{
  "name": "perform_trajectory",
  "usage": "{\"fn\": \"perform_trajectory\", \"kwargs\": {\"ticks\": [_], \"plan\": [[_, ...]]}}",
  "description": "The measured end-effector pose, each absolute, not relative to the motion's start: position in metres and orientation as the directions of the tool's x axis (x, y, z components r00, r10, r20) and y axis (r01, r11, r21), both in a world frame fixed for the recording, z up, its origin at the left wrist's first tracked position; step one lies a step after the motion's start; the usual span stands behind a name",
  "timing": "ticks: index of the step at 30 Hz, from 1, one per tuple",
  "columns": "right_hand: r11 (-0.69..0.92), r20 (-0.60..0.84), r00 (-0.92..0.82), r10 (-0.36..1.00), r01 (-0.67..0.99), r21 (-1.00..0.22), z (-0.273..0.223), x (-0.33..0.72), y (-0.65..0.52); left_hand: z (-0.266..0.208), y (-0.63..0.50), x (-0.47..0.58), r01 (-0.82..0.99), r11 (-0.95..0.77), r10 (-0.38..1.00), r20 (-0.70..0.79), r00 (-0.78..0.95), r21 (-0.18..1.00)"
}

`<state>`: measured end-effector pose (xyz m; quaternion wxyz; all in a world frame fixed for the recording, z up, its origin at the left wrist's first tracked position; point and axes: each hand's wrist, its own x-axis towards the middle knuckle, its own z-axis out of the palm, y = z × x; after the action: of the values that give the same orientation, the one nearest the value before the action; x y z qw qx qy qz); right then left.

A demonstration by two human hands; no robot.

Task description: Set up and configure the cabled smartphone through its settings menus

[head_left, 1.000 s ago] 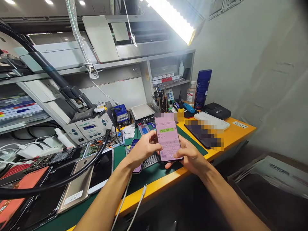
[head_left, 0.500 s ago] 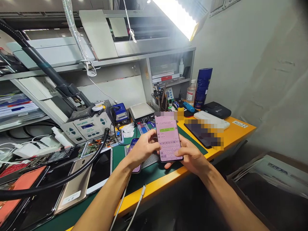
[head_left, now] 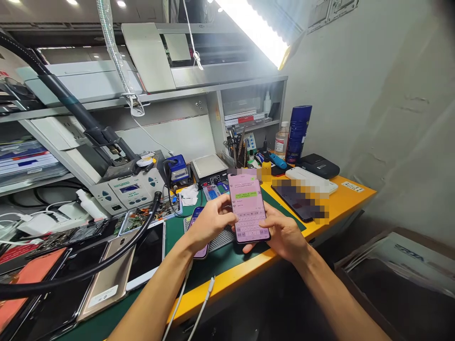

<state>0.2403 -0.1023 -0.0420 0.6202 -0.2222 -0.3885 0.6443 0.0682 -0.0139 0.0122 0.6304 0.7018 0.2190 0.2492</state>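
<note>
A lit phone point(head_left: 249, 208) is held above a tabletop point(head_left: 231, 274), its pink message screen and keyboard turned toward the user. Its long axis runs nearly from 12 to 6 o'clock, the top leaning slightly toward 11. The left hand point(head_left: 213, 220) grips it from 9 o'clock and the right hand point(head_left: 286, 232) from 4, with fingers partly beneath; neither is nearer, as both touch the phone. Each thumb lies at its own side of the keyboard, though whether either presses the glass cannot be told. At 8 o'clock a second phone point(head_left: 202, 251), its middle hidden, appears to lie across a metal plate point(head_left: 220, 241) with holes. The tabletop's yellow front edge passes at 6 o'clock, just beyond the green mat point(head_left: 220, 263), with a white cable point(head_left: 208, 296) crossing it in view at 7. At 3 o'clock, a strip of mat separates the right hand from a dark phone point(head_left: 296, 203).
</note>
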Motion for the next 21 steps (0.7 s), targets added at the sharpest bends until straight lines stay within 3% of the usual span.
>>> {"fn": "perform_trajectory", "kwargs": {"ticks": [21], "plan": [[0.034, 0.115, -0.09, 0.989, -0.623, -0.782, -0.0351, 0.2364, -0.1048, 0.0078, -0.0115, 0.0664, -0.039, -0.098, 0.593, 0.09, 0.8, 0.994]]}}
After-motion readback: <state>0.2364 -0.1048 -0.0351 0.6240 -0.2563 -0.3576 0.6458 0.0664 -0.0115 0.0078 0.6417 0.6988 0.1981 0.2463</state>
